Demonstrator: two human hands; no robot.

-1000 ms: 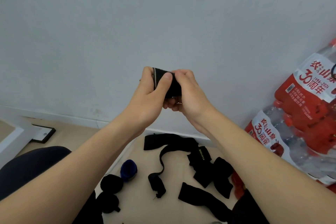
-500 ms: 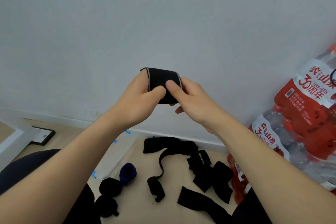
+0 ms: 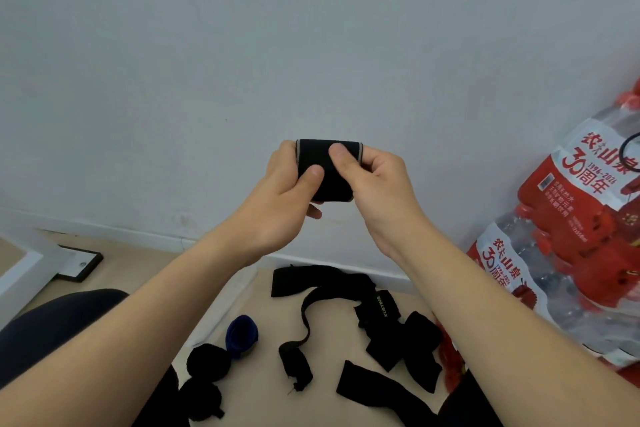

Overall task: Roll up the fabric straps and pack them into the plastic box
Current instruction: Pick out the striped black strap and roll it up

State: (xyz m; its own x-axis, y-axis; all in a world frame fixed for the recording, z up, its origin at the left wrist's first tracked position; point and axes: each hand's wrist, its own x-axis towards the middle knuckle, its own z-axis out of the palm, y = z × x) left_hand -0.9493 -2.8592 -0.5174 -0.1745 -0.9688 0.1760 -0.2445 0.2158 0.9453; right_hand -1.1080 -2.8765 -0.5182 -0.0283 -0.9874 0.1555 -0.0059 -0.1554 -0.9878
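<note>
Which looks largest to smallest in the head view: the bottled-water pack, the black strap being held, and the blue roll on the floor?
1. bottled-water pack, largest by far.
2. held black strap; it is nearer the camera, so its lead over the roll is unsure.
3. blue roll, smallest.

A pale grey wall [image 3: 311, 28] is met by a white skirting board [image 3: 121, 234] — beige flooring [image 3: 145, 263] is laid below, evenly lit.

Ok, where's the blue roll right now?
Head view, lower left of centre on the floor: the blue roll sits right beside a black roll.
</note>
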